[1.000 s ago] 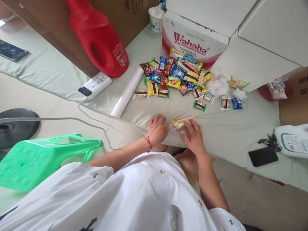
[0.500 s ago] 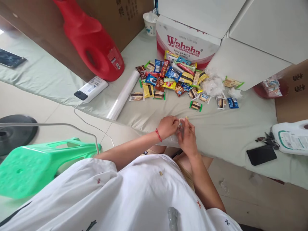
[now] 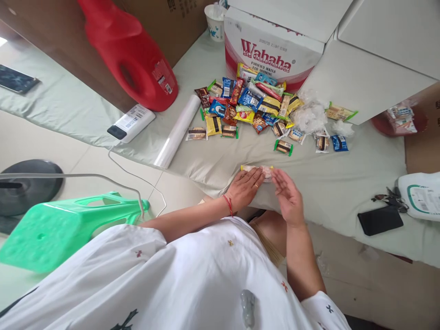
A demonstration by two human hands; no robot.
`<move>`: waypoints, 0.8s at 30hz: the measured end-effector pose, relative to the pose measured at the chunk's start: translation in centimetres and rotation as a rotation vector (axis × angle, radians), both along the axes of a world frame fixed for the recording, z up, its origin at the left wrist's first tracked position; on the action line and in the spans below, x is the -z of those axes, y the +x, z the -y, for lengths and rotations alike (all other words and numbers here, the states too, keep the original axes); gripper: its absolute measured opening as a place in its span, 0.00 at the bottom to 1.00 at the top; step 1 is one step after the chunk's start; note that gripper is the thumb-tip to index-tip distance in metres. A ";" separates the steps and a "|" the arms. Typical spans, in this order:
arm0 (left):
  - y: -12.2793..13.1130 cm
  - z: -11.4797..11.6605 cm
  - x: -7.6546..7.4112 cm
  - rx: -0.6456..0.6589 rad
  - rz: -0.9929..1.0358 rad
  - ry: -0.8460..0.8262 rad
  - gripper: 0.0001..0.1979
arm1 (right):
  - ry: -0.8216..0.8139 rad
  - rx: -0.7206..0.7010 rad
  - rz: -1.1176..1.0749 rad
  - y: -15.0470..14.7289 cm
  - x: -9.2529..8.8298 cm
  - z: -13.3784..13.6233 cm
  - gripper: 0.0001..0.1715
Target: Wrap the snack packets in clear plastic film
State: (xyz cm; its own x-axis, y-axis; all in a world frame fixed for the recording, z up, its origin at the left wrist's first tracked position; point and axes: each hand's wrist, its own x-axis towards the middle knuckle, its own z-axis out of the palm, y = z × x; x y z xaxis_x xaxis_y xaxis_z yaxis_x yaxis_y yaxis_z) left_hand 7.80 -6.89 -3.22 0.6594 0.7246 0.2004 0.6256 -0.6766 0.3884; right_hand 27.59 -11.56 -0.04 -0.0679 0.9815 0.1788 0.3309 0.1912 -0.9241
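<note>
Okay, 1 wrapped packet (image 3: 268, 172) with yellow ends on pale green cloth (image 3: 343, 183), near side of the Wahaha box (image 3: 271, 50), with the snack pile (image 3: 250, 105) between them. Left hand (image 3: 244, 187) flat across the packet, fingers together and straight, not clenched; red cord at wrist, 1 ring. Right hand (image 3: 288, 197) unclenched, turned on its side, fingertips at the packet's right end; can't tell if they touch. Neither of the 2 hands is gripping anything visible. Snack pile sits right in front of the Wahaha box; crumpled clear plastic (image 3: 311, 117) front-right of it. Glossy white roll (image 3: 178, 132) front-left of the box, red jug (image 3: 137, 64) left. Black pouch (image 3: 380, 220) and white bottle (image 3: 421, 195) well off to the box's front-right. Green stool (image 3: 62, 229) far front-left of it.
</note>
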 end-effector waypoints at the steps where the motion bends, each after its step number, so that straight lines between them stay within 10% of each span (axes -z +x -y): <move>1: -0.2 -0.2 0.2 0.008 0.003 0.000 0.31 | 0.032 0.042 0.060 1.0 -0.3 -0.2 0.37; 8: 0.2 -1.7 0.4 -0.002 0.134 -0.141 0.33 | 0.092 -0.250 0.738 1.5 1.4 -3.7 0.43; 15: 0.9 -3.7 -1.0 -0.033 0.525 -0.361 0.46 | 0.182 -0.219 0.985 -0.2 2.5 -6.9 0.34; 20: -1.5 -6.9 -4.1 -0.200 0.954 -0.508 0.32 | 0.124 -0.002 0.696 0.4 1.8 -6.0 0.32; 24: -2.3 -7.9 -3.9 -0.318 1.159 -0.982 0.27 | -0.006 0.159 0.283 -0.2 0.5 -4.4 0.33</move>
State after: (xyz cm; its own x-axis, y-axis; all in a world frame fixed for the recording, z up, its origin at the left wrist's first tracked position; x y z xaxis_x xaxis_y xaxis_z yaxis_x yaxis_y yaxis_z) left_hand 5.45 1.01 0.71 0.2840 0.9475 -0.1470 -0.2565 0.2228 0.9405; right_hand 27.44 -7.15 -0.55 0.0397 0.9848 0.1689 0.6002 0.1116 -0.7921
